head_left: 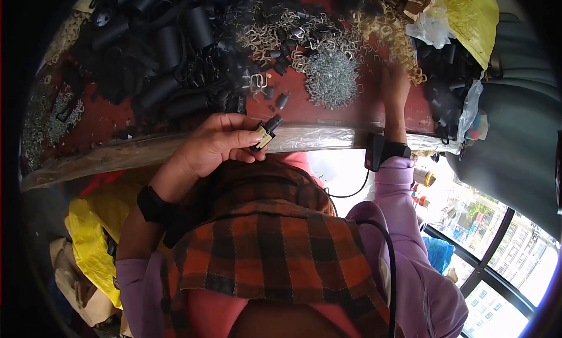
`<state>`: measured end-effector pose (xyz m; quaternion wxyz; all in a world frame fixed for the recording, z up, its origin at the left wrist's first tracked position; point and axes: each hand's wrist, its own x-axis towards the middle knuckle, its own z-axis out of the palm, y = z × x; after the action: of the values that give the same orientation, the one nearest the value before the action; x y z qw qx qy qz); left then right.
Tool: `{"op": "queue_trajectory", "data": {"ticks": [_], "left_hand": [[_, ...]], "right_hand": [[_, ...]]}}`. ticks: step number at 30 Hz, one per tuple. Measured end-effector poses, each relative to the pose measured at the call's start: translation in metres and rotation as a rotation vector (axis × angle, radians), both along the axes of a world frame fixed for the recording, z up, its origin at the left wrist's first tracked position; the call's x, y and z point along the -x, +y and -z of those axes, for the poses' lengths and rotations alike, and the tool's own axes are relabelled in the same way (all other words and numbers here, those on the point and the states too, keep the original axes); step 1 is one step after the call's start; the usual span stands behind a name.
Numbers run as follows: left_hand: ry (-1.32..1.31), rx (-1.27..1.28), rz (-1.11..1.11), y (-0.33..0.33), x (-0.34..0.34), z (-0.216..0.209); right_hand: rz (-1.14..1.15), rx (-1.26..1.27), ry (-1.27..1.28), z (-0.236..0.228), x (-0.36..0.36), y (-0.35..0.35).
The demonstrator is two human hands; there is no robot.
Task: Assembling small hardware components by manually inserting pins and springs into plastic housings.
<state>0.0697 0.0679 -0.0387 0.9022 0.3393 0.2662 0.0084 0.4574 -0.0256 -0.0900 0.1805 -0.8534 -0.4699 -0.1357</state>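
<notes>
My left hand (225, 140) is closed on a small black part with a pale yellow face (265, 135), pinched between thumb and fingers just in front of the table's near edge. The part's dark, narrower end points up and to the right. On the right side of the table, my right hand (396, 80) reaches out beside a heap of brass-coloured metal loops (404, 36). Its fingers are smeared by motion, and whether they hold anything does not show. Between the hands lies a mound of tiny silvery metal pieces (332, 77), with small black plugs (281, 100) nearby.
Black tubes and parts (167, 51) crowd the table's left half. Metal loops (263, 33) lie scattered farther back. Clear plastic sheeting (316, 138) covers the front edge of the red tabletop (275, 83). A yellow bag (471, 22) stands at the far right. A cable (389, 262) hangs by my right arm.
</notes>
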Motion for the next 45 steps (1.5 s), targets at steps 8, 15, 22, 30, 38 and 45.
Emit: {"op": "queue_trajectory", "data": {"ticks": [8,15,22,30,38,45], "left_hand": [[0.021,0.037,-0.063,-0.003,0.005,0.002],[0.041,0.022,-0.094,-0.011,0.011,0.001],[0.047,0.053,-0.151,-0.014,0.009,0.001],[0.040,0.056,-0.211,-0.019,0.012,0.002],[-0.001,0.057,-0.223,-0.013,0.008,0.002],[-0.003,0.040,-0.178,-0.017,0.014,-0.002]], "right_hand": [[-0.106,-0.412,1.088,-0.027,0.051,-0.013],[-0.397,-0.415,1.898,-0.048,0.123,-0.015],[-0.538,-0.040,1.838,-0.067,0.181,-0.012],[-0.817,0.027,1.226,-0.070,0.224,-0.007],[-0.764,-0.158,0.985,-0.065,0.237,-0.001],[-0.823,-0.229,0.727,-0.055,0.245,-0.006]]}}
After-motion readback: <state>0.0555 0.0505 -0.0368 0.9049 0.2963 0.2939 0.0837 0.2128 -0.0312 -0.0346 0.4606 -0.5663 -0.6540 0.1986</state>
